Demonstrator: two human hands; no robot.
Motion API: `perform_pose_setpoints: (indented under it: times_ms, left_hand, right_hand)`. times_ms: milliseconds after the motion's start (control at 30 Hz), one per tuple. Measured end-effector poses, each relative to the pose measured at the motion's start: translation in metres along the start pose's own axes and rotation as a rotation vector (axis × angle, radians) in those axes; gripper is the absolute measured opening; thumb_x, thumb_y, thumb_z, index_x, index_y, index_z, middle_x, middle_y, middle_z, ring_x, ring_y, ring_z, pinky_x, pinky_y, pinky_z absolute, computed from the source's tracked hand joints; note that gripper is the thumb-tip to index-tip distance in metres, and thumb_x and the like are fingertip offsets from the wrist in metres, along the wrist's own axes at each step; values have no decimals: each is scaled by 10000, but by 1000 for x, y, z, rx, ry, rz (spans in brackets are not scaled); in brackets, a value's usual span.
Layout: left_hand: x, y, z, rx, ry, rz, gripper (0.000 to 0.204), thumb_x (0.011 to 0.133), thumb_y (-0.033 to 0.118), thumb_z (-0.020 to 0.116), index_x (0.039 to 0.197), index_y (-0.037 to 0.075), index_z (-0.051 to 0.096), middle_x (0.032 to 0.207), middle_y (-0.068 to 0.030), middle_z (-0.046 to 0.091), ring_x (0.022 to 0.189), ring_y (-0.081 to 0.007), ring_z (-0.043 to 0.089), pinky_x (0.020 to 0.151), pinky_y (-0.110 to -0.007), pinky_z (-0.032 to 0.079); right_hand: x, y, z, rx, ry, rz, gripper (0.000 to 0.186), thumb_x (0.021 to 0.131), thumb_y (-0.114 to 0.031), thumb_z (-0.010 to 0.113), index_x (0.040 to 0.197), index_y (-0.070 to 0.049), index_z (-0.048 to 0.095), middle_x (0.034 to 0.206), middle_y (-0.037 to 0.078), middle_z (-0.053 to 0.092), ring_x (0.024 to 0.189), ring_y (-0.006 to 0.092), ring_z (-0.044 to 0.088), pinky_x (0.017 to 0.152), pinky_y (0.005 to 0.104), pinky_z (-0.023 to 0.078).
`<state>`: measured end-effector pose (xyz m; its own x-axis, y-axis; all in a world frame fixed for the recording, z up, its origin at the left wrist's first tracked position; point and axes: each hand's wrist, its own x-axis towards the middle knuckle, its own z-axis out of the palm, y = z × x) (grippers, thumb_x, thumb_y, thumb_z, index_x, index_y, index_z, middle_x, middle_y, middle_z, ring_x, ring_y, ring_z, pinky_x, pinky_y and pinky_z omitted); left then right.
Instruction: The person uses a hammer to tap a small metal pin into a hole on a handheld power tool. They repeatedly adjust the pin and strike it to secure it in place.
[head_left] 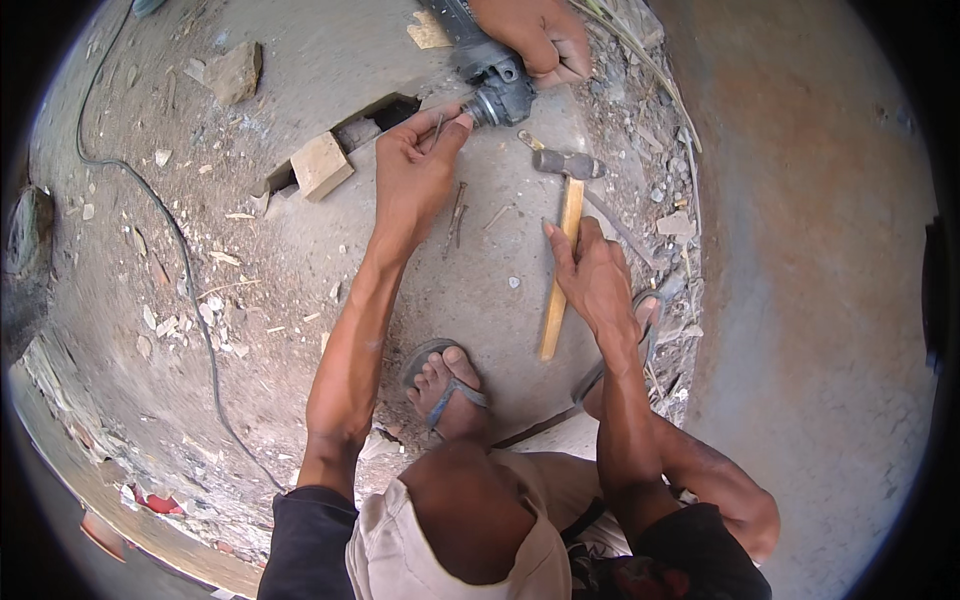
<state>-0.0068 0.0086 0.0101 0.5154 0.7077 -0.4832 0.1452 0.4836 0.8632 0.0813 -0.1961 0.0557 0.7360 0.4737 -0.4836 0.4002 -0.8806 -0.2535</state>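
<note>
- Currently I count three hands on my feed: the wearer's left hand (415, 170), the right hand (597, 270) and one co-worker's hand (545, 40) at the top edge, on one angle grinder (502, 92).
- Any lettering on the dark angle grinder is too small for me to read, and a red print (655, 578) on the wearer's dark shirt (700, 545) is blurred.
- I see the left thumb and fingers pinched narrow on one thin nail (438, 128), just beside the grinder's metal collar; whether they touch it, I cannot tell.
- The right hand lies loosely closed over the wooden handle of one hammer (568, 215), to the right of the nail, its steel head pointing away from the wearer.
- At least two loose nails (455, 215) lie on the concrete between the forearms.
- One dark metal strip (622, 228) lies beside the hammer.
- Left of the left hand, one wooden block (321, 166) sits at a dark slot (398, 110).
- Further left I count one long cable (180, 240) and one large stone (235, 74).
- Two sandalled feet (450, 395) show, the right partly hidden.
</note>
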Motion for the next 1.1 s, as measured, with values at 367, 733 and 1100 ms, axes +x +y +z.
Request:
perform_pose_setpoints:
  times_ms: [367,733,1100]
  left_hand:
    - [19,21,-5,144,-23,-96,232,815,125,802,972,-43,774,724,38,648,591,-13,450,540,-183,311]
    - [-5,31,-41,-702,-301,-192,401,1072,211,583,1346,-81,570,902,-17,603,827,-120,602,698,-260,537]
    - [-31,12,-51,-604,-110,-151,202,992,87,689,1161,-24,689,1040,-83,714,955,-140,671,774,-246,556]
  right_hand:
    - [2,2,4,17,19,-30,453,1007,-391,649,906,46,588,584,226,584,567,449,626,585,518,478]
    - [2,1,2,53,0,8,450,1000,-409,667,894,23,598,562,167,561,508,342,587,539,473,455]
    - [-3,2,2,1173,-264,338,277,1024,-340,672,943,-99,562,643,24,574,442,149,558,408,303,486]
